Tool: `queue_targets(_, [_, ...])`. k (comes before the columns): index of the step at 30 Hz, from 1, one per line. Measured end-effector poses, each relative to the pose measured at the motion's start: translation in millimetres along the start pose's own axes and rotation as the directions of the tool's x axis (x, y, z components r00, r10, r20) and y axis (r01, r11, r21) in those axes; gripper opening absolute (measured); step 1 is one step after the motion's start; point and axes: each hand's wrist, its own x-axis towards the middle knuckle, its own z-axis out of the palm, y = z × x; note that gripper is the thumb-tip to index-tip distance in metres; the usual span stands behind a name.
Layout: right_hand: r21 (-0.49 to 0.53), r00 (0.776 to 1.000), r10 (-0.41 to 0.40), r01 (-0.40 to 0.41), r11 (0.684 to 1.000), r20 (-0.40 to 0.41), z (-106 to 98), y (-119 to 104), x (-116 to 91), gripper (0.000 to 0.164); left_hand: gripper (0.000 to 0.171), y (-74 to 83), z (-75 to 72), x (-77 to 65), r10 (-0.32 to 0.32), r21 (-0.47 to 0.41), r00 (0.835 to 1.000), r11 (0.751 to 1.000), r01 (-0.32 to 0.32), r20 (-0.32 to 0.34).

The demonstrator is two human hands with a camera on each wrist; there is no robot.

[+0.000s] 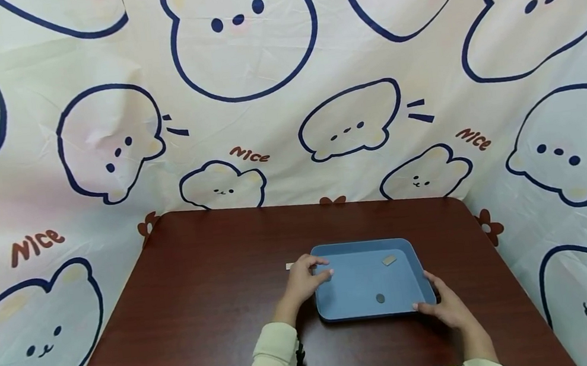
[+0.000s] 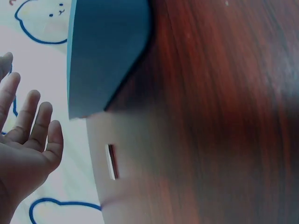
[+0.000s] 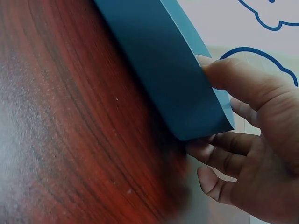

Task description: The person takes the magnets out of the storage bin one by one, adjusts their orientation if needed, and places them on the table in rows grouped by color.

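A blue rectangular tray (image 1: pixel 352 284) sits on the table. Inside it lie a small greyish-tan rectangular piece (image 1: pixel 389 260) and a dark, round, coin-like disc (image 1: pixel 380 298). My right hand (image 1: pixel 448 304) grips the tray's near right corner; in the right wrist view the thumb (image 3: pixel 229 74) presses on the rim and the other fingers are partly hidden under the tray. At the left side, my left hand (image 1: pixel 302 280) hovers by the rim, thumb and fingers apart with nothing between them. Its loose fingers (image 2: pixel 28 114) appear spread in the left wrist view.
A small thin white strip (image 2: pixel 111 162) lies on the table just left of the tray, partly behind the left hand in the head view. The dark brown wooden table (image 1: pixel 205 311) extends around the tray. A bear-printed cloth (image 1: pixel 242 51) hangs behind and beside the table.
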Motion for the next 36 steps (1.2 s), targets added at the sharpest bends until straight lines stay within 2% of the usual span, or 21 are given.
queue_targets(10, [-0.049, 1.000, 0.004, -0.005, 0.999, -0.010, 2.6, 3.6, -3.4, 0.093, 0.023, 9.7, 17.7, 4.9, 0.014, -0.004, 0.998, 1.000, -0.014, 0.067])
queue_targets(21, [-0.036, 1.000, -0.006, 0.006, 0.999, -0.003, 3.6, 1.9, -10.9, 0.089, 0.025, 14.6, 36.7, 13.0, 0.031, 0.012, 0.991, 0.999, -0.033, 0.127])
queue_targets(26, [-0.040, 1.000, -0.014, 0.014, 0.999, -0.023, 4.6, 3.4, -12.9, 0.090, 0.025, 16.9, 47.6, 17.7, 0.002, -0.006, 0.989, 1.000, -0.001, 0.150])
queue_targets(36, [-0.040, 0.999, 0.006, -0.008, 0.999, -0.048, 6.8, 4.5, -14.7, 0.093, 0.024, 15.3, 69.3, 30.6, -0.103, -0.041, 0.977, 0.993, 0.112, 0.185])
